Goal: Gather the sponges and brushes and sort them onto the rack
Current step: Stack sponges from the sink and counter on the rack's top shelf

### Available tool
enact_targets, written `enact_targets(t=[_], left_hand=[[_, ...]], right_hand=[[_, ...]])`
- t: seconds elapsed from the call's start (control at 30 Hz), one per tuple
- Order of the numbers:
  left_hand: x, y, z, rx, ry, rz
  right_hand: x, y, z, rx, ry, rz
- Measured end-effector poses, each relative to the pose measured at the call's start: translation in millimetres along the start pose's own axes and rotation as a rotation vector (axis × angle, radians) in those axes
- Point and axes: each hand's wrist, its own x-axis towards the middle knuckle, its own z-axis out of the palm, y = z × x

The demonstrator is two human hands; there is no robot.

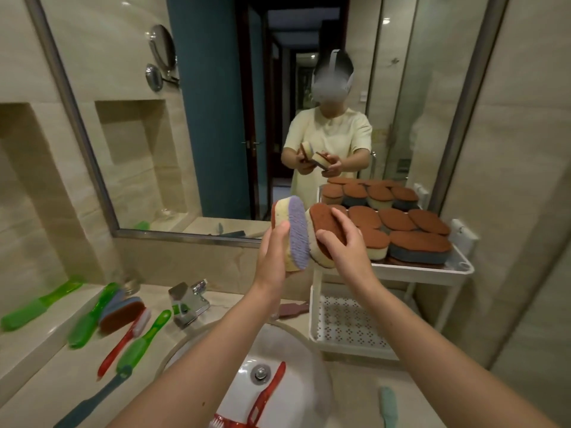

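The red brush (268, 389) lying in the washbasin (238, 393) is cut off by the bottom edge, its bristle end barely showing; a dark blue handle (92, 400) on the counter runs out of sight at the lower left; a mauve thing (293, 310) below the left wrist is half hidden and I cannot tell what it is; nor the pale teal piece (387, 406) lower right.

The left hand (272, 261) grips a purple-faced sponge (298, 230) upright, thumb on its pale near edge, the fingers gone behind it; the right hand (346, 248) holds a brown-faced sponge (321, 223), fingers laid across the brown face, thumb on the near edge; the two sponges touch between the hands.

Just beyond the right fingers stands the white rack (417, 273); its top tray is packed with brown-topped sponges (417, 242) lying flat and close together; the perforated lower tray (346, 325) sits below the right wrist.

Well left of the left hand, on the counter, lie blurred green brushes (89, 316), a red-handled brush (123, 344) and another sponge (123, 313), near the chrome tap (190, 304).
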Motion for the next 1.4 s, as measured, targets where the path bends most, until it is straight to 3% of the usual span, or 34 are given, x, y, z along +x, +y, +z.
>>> enact_targets(t=[0.5,0.9,1.17,1.4], left_hand=[[30,1,91,-0.063,-0.170,0.014],[71,-13,163,-0.014,-0.192,0.084],[121,-20,180,0.376,-0.090,0.192],[152,-25,184,0.991,-0.039,0.239]], right_hand=[[12,-1,-95,-0.069,0.111,-0.087],[50,12,-160,-0.109,0.351,-0.049],[81,29,-189,-0.131,0.410,0.025],[104,50,-190,-0.276,0.371,0.088]])
